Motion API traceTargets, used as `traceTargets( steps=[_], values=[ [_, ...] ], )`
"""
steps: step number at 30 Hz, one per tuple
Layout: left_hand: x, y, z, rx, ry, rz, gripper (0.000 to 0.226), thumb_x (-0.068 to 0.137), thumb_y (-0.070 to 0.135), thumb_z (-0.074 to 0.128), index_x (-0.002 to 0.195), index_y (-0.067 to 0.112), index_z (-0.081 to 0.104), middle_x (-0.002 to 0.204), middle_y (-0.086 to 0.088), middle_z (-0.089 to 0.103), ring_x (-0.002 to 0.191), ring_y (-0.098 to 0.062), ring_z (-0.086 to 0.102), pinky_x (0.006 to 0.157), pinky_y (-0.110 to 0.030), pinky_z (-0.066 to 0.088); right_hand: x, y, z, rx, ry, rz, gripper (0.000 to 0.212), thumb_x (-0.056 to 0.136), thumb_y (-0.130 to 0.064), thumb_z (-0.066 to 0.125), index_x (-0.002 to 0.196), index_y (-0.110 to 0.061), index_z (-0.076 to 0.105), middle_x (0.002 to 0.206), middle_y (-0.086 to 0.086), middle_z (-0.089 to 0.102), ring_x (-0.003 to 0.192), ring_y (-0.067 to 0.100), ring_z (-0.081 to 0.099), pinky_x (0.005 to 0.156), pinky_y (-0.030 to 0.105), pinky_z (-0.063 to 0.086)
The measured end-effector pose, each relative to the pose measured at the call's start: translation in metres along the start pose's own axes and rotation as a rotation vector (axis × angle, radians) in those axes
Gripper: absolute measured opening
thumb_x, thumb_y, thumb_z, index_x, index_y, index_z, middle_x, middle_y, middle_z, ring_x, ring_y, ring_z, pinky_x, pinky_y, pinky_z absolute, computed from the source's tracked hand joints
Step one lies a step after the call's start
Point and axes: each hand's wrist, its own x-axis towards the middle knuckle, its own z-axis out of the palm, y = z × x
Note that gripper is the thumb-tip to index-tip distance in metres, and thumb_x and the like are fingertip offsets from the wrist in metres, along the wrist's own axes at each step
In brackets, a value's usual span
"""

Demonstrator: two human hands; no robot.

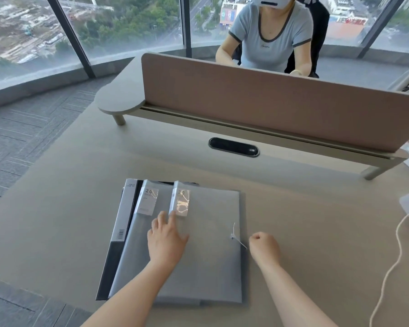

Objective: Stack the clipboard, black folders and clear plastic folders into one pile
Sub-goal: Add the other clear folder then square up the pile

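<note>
On the surface (293, 208) the pile (210, 267) lies long axis running away from the person, fanned leftward to the black folder (109, 263), left hand (167, 239) open flat on top, nearer than the right hand (265, 247), fisted, empty, just beside.

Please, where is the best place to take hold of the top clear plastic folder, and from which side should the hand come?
Probably the right long edge of the top clear plastic folder, coming from the right. That edge lies free on the desk beside the right hand, near the string closure. On the left it overlaps the other folders, and the left hand rests flat on it, so a grip there is blocked.
</note>
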Motion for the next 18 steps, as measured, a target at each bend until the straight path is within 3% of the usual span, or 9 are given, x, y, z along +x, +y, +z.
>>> traceTargets(
  steps=[2,5,11,13,15,18],
  values=[
    [0.003,-0.003,-0.005,-0.023,-0.03,-0.086,0.071,0.087,0.046,0.066,0.147,0.019,0.038,0.142,-0.007,0.046,0.128,-0.029,0.044,0.097,-0.036,0.042,0.0,-0.001,0.002,0.004,-0.033,0.007,0.031,0.078,-0.005,0.045,0.05,-0.016,0.04,0.054,0.007,0.051,0.055,0.028,0.042,0.047,0.029,0.025],
    [0.005,-0.005,-0.01,-0.182,-0.084,-0.212,0.061,0.088,0.042,0.064,0.138,0.014,0.046,0.129,-0.01,0.056,0.123,-0.032,0.047,0.095,-0.039,0.043,0.0,-0.004,0.004,0.062,-0.067,0.017,0.024,0.08,-0.008,0.048,0.056,-0.01,0.055,0.072,0.02,0.07,0.072,0.036,0.066,0.056,0.029,0.038],
    [0.012,-0.009,-0.012,-0.524,-0.199,-0.403,0.059,0.081,0.04,0.071,0.13,0.01,0.058,0.125,-0.01,0.064,0.116,-0.032,0.057,0.095,-0.04,0.049,0.002,-0.004,0.008,0.152,-0.11,0.09,0.029,0.081,-0.006,0.049,0.053,-0.011,0.047,0.071,0.017,0.06,0.083,0.037,0.07,0.065,0.031,0.047],
    [0.013,-0.009,-0.014,-0.644,-0.19,-0.41,0.053,0.082,0.034,0.074,0.126,0.007,0.059,0.12,-0.01,0.065,0.104,-0.027,0.06,0.087,-0.036,0.05,0.004,-0.002,0.01,0.264,-0.122,0.139,0.026,0.081,-0.006,0.054,0.056,-0.012,0.053,0.07,0.015,0.059,0.072,0.034,0.067,0.074,0.043,0.059],
    [0.012,-0.009,-0.015,-0.775,-0.176,-0.4,0.048,0.084,0.027,0.075,0.124,0.006,0.057,0.12,-0.011,0.064,0.1,-0.026,0.062,0.083,-0.036,0.051,-0.001,0.0,0.01,0.39,-0.124,0.178,0.018,0.079,-0.003,0.057,0.062,-0.006,0.058,0.068,0.019,0.061,0.059,0.03,0.062,0.062,0.047,0.058],
    [0.007,-0.01,-0.023,-0.922,-0.139,-0.367,0.037,0.09,0.023,0.071,0.121,0.009,0.057,0.114,-0.01,0.064,0.096,-0.024,0.062,0.077,-0.033,0.046,-0.013,0.0,0.009,0.511,-0.137,0.191,0.018,0.085,-0.005,0.06,0.066,-0.007,0.059,0.064,0.013,0.057,0.053,0.025,0.054,0.047,0.029,0.046]
  ],
)
